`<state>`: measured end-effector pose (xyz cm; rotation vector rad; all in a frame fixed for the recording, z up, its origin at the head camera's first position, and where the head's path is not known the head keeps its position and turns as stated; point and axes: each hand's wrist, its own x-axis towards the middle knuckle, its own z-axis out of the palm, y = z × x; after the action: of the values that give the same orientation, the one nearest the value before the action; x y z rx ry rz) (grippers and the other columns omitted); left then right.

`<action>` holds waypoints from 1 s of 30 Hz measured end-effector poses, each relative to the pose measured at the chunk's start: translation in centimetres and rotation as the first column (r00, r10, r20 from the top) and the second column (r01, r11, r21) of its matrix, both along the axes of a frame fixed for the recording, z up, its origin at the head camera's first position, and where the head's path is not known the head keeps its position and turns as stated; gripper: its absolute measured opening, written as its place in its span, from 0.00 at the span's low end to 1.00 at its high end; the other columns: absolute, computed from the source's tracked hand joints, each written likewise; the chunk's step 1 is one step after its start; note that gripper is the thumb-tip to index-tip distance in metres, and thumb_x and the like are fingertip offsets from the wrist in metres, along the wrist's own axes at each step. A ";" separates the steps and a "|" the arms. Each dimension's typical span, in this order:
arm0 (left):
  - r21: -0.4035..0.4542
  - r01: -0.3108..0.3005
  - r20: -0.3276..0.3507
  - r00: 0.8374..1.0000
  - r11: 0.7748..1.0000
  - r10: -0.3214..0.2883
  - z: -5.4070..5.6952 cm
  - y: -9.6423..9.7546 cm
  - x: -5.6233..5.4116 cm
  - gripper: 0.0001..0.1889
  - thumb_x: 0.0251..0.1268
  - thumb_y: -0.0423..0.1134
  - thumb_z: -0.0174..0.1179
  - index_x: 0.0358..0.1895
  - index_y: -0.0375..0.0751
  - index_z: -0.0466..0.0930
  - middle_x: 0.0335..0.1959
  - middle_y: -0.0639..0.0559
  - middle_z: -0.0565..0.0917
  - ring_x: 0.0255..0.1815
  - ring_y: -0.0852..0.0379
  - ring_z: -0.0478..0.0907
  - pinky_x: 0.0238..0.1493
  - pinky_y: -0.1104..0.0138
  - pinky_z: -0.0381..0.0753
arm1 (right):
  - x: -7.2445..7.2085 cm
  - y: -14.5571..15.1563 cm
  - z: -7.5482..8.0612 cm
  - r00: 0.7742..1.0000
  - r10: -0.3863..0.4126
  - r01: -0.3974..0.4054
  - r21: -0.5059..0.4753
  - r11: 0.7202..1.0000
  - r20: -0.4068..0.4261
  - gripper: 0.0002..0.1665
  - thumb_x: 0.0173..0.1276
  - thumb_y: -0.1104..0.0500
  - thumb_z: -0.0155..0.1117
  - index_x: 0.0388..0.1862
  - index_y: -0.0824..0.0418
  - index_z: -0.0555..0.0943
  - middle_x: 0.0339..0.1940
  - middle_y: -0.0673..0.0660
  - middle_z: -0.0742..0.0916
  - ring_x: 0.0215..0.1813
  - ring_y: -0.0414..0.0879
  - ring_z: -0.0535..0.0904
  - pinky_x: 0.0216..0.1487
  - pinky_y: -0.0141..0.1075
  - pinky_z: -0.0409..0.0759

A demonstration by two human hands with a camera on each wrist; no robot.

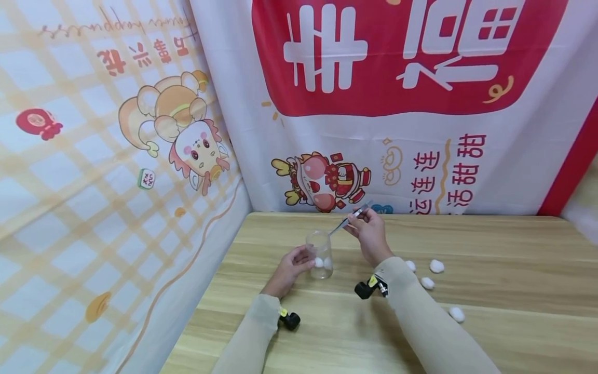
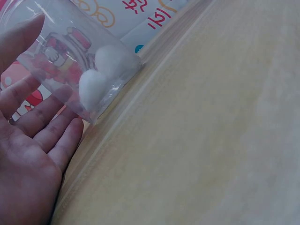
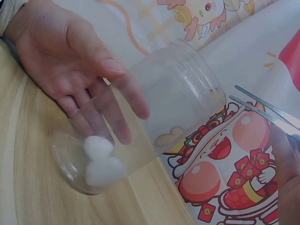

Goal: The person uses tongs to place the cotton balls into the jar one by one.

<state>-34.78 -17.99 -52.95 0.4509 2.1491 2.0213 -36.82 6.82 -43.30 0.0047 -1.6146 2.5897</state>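
A clear plastic jar point(image 1: 318, 243) stands on the wooden table with white cotton balls point(image 3: 99, 148) at its bottom; two show in the wrist views. My left hand point(image 1: 290, 269) holds the jar from the left, thumb on the near side and fingers round behind it. In my right hand point(image 1: 372, 236) I grip metal tweezers point(image 1: 345, 222), slanting down toward the jar's rim. Their tips stand apart beside the jar's mouth in the right wrist view, with nothing between them. Only part of the right hand shows in that view.
Several loose cotton balls point(image 1: 436, 266) lie on the table point(image 1: 504, 249) to the right, near my right forearm. A printed cloth point(image 1: 402, 130) hangs behind the table's back edge. Another patterned cloth point(image 1: 117, 218) borders the left side.
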 end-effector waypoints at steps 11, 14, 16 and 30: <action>0.003 0.002 -0.012 1.000 1.000 -0.002 -0.1 -0.1 0.1 0.32 0.61 0.43 0.68 0.68 0.45 0.69 0.64 0.47 0.74 0.65 0.49 0.69 0.67 0.60 0.66 | 0.5 0.7 0.2 1.000 0.009 -0.009 -0.008 1.000 -0.003 0.13 0.72 0.69 0.57 0.53 0.67 0.70 0.47 0.60 0.75 0.54 0.54 0.76 0.52 0.40 0.82; -0.004 0.003 -0.022 1.000 1.000 -0.003 -0.2 -0.1 -0.1 0.32 0.61 0.44 0.68 0.68 0.46 0.69 0.64 0.48 0.74 0.65 0.50 0.70 0.67 0.60 0.67 | 0.4 0.8 0.1 1.000 0.008 -0.009 -0.022 1.000 -0.002 0.12 0.71 0.69 0.58 0.52 0.66 0.71 0.47 0.60 0.75 0.52 0.52 0.78 0.52 0.41 0.82; -0.007 0.005 -0.021 1.000 1.000 -0.005 -0.2 -0.1 -0.1 0.32 0.61 0.45 0.68 0.68 0.46 0.69 0.64 0.48 0.74 0.65 0.50 0.69 0.67 0.59 0.66 | 0.4 0.9 0.1 1.000 0.003 -0.003 -0.030 1.000 0.002 0.12 0.71 0.69 0.58 0.51 0.65 0.71 0.46 0.60 0.76 0.50 0.50 0.78 0.52 0.41 0.82; -0.004 -0.007 -0.001 1.000 1.000 0.007 -0.2 -0.1 0.0 0.31 0.63 0.41 0.66 0.69 0.43 0.67 0.65 0.45 0.73 0.66 0.48 0.68 0.68 0.59 0.66 | 0.8 2.0 -0.2 1.000 -0.030 0.030 -0.027 0.999 0.001 0.12 0.70 0.67 0.61 0.50 0.63 0.72 0.45 0.59 0.76 0.49 0.48 0.80 0.52 0.41 0.82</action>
<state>-34.77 -18.10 -53.13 0.4443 2.1573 2.0204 -36.07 8.82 -43.55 -0.0216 -1.5675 2.5884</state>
